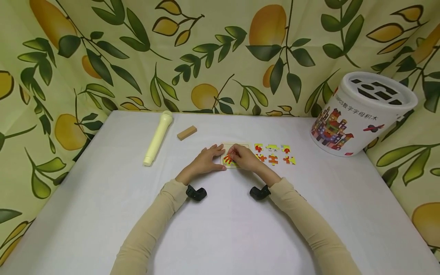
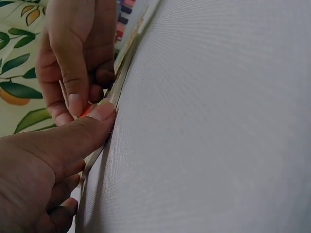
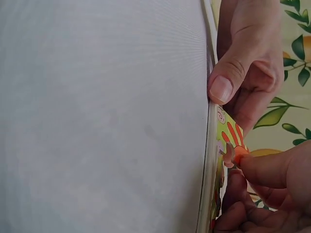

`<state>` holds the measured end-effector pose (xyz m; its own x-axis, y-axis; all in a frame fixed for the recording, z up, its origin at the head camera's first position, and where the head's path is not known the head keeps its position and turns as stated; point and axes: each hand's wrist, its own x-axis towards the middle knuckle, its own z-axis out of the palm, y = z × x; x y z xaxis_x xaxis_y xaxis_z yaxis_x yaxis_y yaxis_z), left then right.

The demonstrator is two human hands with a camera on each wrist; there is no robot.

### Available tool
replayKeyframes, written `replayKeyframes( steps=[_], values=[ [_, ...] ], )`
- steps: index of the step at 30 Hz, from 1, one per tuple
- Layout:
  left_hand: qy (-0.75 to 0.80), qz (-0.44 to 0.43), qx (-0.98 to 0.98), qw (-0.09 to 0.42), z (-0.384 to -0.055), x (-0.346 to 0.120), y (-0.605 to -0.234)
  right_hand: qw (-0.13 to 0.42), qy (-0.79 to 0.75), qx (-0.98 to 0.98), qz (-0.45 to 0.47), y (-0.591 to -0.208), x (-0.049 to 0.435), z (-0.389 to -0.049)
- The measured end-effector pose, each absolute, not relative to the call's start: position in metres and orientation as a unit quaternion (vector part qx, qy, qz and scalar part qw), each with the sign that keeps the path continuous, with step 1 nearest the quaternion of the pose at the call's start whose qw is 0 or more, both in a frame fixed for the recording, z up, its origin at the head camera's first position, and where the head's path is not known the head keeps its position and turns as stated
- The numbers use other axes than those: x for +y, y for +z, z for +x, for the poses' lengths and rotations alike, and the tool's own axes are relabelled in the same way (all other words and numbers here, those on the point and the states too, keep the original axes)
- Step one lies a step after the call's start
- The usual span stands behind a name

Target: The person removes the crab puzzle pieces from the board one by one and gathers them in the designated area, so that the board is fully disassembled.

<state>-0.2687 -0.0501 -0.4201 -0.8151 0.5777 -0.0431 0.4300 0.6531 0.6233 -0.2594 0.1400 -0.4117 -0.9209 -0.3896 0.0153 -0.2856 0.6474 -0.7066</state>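
A shallow wooden puzzle board [image 1: 236, 168] lies on the white table, with a yellow-green and red picture partly assembled at its left. My left hand [image 1: 206, 159] holds the board at its left end, the thumb on the near edge and the fingers toward the far side. My right hand [image 1: 245, 157] is over the board. In the right wrist view its thumb and fingertips pinch a red-orange puzzle piece [image 3: 239, 154] against the picture. Much of the piece is hidden by the fingers. Several loose puzzle pieces [image 1: 273, 159] lie in two rows just right of the board.
A pale yellow toy microphone [image 1: 158, 139] lies at the left, with a wooden block [image 1: 187, 133] beside it. At the back right stands a large white bucket [image 1: 361, 114] with cutouts in its lid. A fruit-patterned curtain [image 1: 220, 57] borders the table.
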Motion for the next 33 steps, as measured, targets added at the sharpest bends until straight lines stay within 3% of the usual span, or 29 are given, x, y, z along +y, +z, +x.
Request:
replayKeyframes(
  steps=[15, 27, 33],
  values=[
    [0.308, 0.285, 0.900, 0.117, -0.266, -0.049, -0.418, 0.077, -0.436, 0.878, -0.181, -0.406, 0.151, -0.264],
    [0.305, 0.277, 0.903, 0.125, -0.265, -0.050, -0.420, 0.123, -0.520, 0.846, -0.014, -0.395, 0.204, -0.253],
    [0.301, 0.278, 0.903, 0.126, -0.268, -0.052, -0.420, 0.142, -0.476, 0.868, 0.002, -0.395, 0.233, -0.246]
  ],
)
